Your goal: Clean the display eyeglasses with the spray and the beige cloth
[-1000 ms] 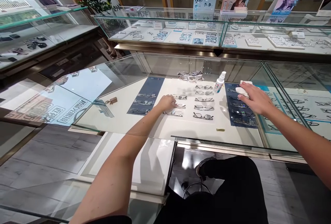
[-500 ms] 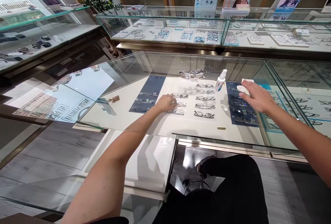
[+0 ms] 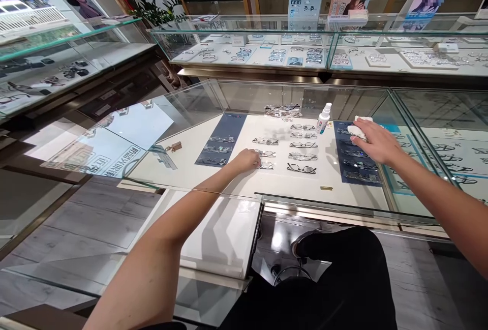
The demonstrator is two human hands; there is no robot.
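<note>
My left hand (image 3: 247,159) reaches inside the glass display case, fingers curled over a pair of clear-framed glasses (image 3: 266,165) in the nearest row on the white shelf (image 3: 274,182). My right hand (image 3: 375,142) lies flat on the glass counter top, fingers pressed on a white cloth (image 3: 356,129). A small white spray bottle (image 3: 323,119) stands on the glass just left of that cloth. More glasses lie in rows: a dark-framed pair (image 3: 301,168) to the right of my left hand, others on a dark blue mat (image 3: 219,142) to its left.
A small tag on a key (image 3: 173,146) rests on the glass at the left. Another dark mat with glasses (image 3: 356,165) lies under my right hand. Further glass cases (image 3: 290,53) with glasses and upright posters stand behind. A stool base and my dark trousers (image 3: 328,279) are below.
My left hand has drawn back from the second row to the nearest row of glasses. The right hand stays on the cloth. The view has shifted slightly.
</note>
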